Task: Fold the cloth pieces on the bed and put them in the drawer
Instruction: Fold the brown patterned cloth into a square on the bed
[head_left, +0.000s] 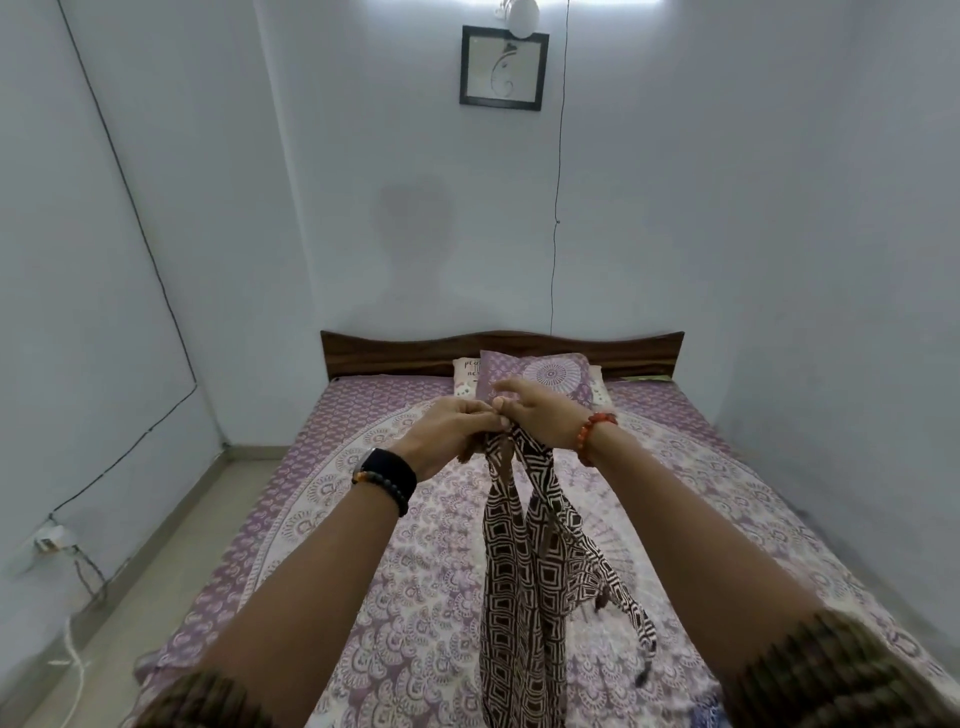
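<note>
A long brown-and-cream cloth with a geometric square print (519, 597) hangs from both my hands above the bed (322, 519). My left hand (452, 431), with a black watch and bead bracelet on the wrist, pinches the cloth's top edge. My right hand (535, 415), wearing a red bead bracelet, touches it and grips the same top edge, some fingers spread. The cloth drapes down in two strips toward me, its lower end resting on the purple patterned bedsheet. A bit of blue cloth (706, 712) shows at the bottom edge.
Pillows (540, 376) lie against the dark wooden headboard (405, 353). Walls close in on the right and far side; a strip of floor (156, 571) runs along the bed's left, with cables and a plug box (49, 540). No drawer is in view.
</note>
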